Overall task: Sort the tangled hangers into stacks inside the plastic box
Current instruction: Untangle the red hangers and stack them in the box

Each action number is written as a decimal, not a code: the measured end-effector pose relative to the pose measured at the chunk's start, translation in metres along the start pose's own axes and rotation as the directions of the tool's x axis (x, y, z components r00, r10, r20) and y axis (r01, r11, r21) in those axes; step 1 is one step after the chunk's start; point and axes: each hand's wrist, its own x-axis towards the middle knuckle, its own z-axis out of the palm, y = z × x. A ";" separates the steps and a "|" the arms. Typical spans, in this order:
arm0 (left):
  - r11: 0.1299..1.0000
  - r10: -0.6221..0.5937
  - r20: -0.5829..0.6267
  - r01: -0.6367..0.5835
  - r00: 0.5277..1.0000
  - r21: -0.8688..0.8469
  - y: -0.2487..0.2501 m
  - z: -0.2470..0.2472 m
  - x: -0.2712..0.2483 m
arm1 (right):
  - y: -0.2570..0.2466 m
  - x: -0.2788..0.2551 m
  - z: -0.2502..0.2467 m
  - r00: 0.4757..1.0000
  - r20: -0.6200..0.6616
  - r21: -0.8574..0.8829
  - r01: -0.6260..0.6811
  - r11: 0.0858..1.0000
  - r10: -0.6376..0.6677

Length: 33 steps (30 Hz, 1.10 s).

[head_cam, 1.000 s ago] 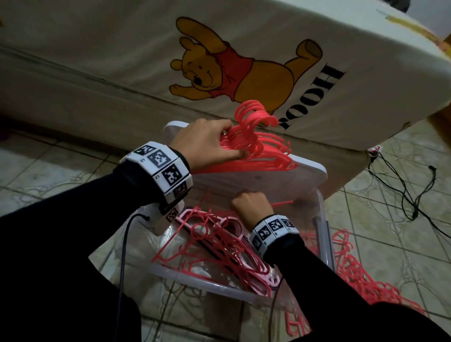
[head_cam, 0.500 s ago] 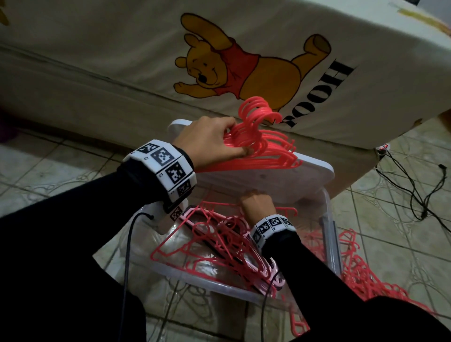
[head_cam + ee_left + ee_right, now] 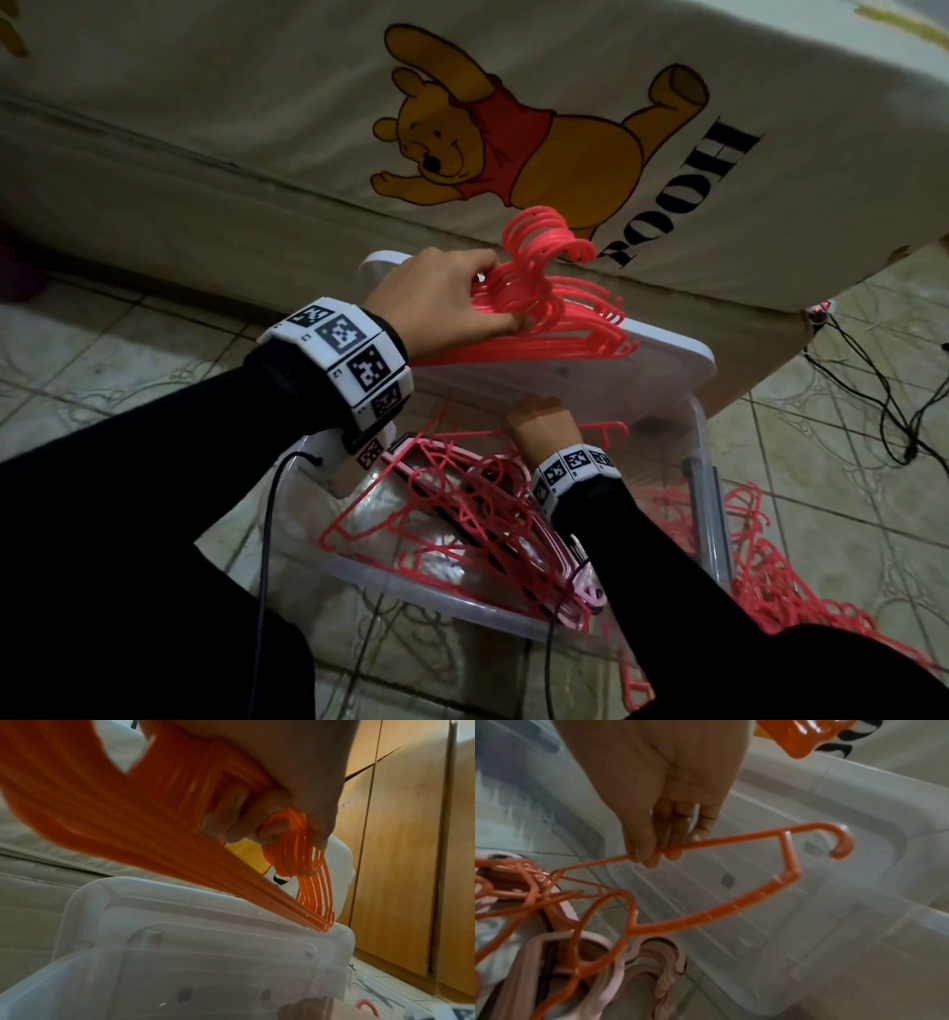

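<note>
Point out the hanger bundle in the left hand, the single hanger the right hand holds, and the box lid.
hanger bundle [image 3: 560,313], head view, on the stacked necks.
single hanger [image 3: 731,839], right wrist view, on its straight bar.
box lid [image 3: 662,360], head view, on its bare white surface.

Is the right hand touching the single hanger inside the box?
Touching: the right wrist view shows the right hand pinching the single hanger's straight bar between fingertips.

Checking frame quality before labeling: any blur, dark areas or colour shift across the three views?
Head view: dim, black sleeves nearly featureless, stack of red plastic hangers sharp. Left wrist view: near part of that stack smeared, out of focus; hangers look orange; left hand fills the top. Right wrist view: softly blurred; single hanger held by right hand readable; clear plastic box hazy.
</note>
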 end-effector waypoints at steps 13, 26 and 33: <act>0.966 -0.065 -0.006 0.062 0.998 -0.249 0.003 -0.006 0.008 | 0.070 -0.022 -0.013 0.956 0.088 0.289 -0.292 0.912 0.278; 0.965 -0.144 0.035 0.148 0.989 -0.216 -0.001 -0.010 0.012 | 0.049 -0.084 -0.055 1.000 0.005 0.519 -0.010 0.855 0.008; 0.966 -0.137 -0.019 0.129 0.990 -0.225 0.000 -0.016 0.011 | 0.037 -0.093 -0.051 0.971 -0.238 0.240 0.032 0.970 0.027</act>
